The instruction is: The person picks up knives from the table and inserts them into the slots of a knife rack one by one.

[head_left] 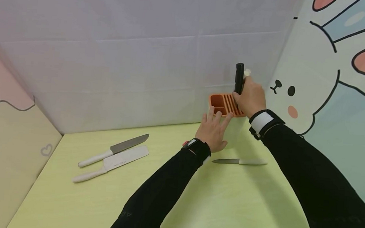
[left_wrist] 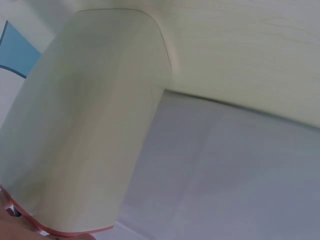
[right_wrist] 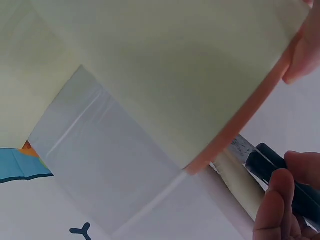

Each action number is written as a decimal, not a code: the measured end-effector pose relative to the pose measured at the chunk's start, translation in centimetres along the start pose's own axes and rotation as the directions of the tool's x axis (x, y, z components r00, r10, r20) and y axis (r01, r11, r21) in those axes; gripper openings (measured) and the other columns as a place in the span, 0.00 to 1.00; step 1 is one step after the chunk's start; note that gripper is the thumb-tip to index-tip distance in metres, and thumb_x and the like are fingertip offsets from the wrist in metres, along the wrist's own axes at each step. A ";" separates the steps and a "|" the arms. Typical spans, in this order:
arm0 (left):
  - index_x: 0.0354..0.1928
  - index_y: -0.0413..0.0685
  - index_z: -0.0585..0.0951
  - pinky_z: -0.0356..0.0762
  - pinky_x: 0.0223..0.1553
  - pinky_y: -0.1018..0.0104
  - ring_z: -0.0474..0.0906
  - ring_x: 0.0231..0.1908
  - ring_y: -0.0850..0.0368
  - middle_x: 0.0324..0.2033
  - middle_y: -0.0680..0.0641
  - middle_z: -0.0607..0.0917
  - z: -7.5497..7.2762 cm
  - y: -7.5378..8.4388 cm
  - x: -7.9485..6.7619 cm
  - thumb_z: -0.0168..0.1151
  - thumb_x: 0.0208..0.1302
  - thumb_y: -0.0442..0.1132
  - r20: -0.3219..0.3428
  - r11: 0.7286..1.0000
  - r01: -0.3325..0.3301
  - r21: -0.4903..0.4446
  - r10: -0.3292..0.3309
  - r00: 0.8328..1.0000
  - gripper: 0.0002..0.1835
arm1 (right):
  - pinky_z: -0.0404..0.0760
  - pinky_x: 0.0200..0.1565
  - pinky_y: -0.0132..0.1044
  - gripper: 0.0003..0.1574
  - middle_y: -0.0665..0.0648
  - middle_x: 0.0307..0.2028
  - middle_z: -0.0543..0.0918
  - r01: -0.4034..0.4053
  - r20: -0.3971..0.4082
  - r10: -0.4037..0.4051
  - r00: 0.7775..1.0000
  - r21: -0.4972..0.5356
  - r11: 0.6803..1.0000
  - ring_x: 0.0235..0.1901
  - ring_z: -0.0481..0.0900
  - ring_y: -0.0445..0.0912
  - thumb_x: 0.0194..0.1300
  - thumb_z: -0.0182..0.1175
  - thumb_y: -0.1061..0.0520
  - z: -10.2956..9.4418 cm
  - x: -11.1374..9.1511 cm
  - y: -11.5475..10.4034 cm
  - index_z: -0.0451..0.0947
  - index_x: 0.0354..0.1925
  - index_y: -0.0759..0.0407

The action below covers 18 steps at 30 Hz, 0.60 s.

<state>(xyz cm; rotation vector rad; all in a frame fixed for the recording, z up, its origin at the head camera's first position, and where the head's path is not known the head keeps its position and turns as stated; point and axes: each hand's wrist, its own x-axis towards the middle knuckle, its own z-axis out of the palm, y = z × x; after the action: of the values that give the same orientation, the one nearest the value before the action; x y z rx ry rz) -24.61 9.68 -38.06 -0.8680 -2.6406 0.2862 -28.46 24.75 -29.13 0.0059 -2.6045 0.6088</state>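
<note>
Green tabletop (head_left: 84,199) lies bare in front; left hand (head_left: 213,130) flat against knife block (head_left: 232,130), right hand (head_left: 250,97) gripping black handle (head_left: 239,77).

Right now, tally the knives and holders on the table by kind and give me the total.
White-handled knives lying on the table: 3 (grey-bladed knife, white-bladed knife, small knife)
Black-handled knives: 1, the black-handled knife gripped by the right hand over the slots
Knife holders: 1, the holder steadied by the left hand
Total: 5
</note>
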 end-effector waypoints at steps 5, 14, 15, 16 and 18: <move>0.73 0.59 0.42 0.56 0.63 0.45 0.45 0.68 0.36 0.63 0.42 0.64 0.0 0.0 0.1 0.54 0.49 0.71 -0.006 1.000 0.005 0.005 -0.005 1.000 0.54 | 0.82 0.35 0.55 0.27 0.71 0.36 0.81 -0.012 -0.014 0.012 1.000 -0.009 1.000 0.32 0.81 0.63 0.59 0.62 0.53 0.2 0.0 -0.1 0.66 0.48 0.71; 0.73 0.59 0.42 0.56 0.63 0.44 0.44 0.68 0.35 0.63 0.42 0.63 0.2 0.3 0.2 0.55 0.48 0.71 -0.008 1.000 0.004 -0.003 -0.004 1.000 0.55 | 0.80 0.36 0.56 0.28 0.71 0.36 0.79 -0.032 -0.016 0.031 0.999 -0.011 0.999 0.33 0.80 0.64 0.58 0.62 0.54 0.8 -0.3 0.4 0.65 0.48 0.72; 0.73 0.59 0.42 0.56 0.63 0.44 0.44 0.68 0.35 0.63 0.42 0.63 0.3 0.4 0.2 0.55 0.48 0.71 -0.008 1.000 0.005 -0.001 -0.005 1.000 0.55 | 0.80 0.36 0.56 0.28 0.71 0.36 0.79 -0.024 -0.022 0.024 0.999 -0.010 1.000 0.33 0.80 0.64 0.58 0.62 0.55 0.8 -0.3 0.4 0.65 0.48 0.72; 0.73 0.59 0.42 0.56 0.63 0.44 0.44 0.68 0.35 0.63 0.43 0.63 0.3 0.4 0.2 0.55 0.48 0.71 -0.007 1.000 0.006 -0.001 -0.006 1.000 0.55 | 0.80 0.36 0.56 0.27 0.71 0.36 0.79 -0.014 -0.031 0.014 0.999 -0.010 1.000 0.34 0.79 0.64 0.58 0.62 0.55 0.8 -0.4 0.5 0.64 0.48 0.72; 0.73 0.60 0.41 0.56 0.63 0.44 0.43 0.68 0.36 0.63 0.43 0.63 0.3 0.5 0.3 0.55 0.48 0.71 -0.005 1.000 0.006 -0.002 -0.006 1.000 0.55 | 0.80 0.35 0.55 0.25 0.70 0.35 0.79 0.001 -0.039 -0.002 0.999 -0.016 1.000 0.33 0.80 0.63 0.59 0.62 0.56 0.8 -0.4 0.8 0.64 0.47 0.71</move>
<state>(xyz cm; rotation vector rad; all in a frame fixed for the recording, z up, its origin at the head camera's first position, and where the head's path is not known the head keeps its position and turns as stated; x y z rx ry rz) -24.69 10.18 -38.37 -0.8602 -2.6391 0.2794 -28.56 25.04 -30.30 -0.0093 -2.5709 0.5824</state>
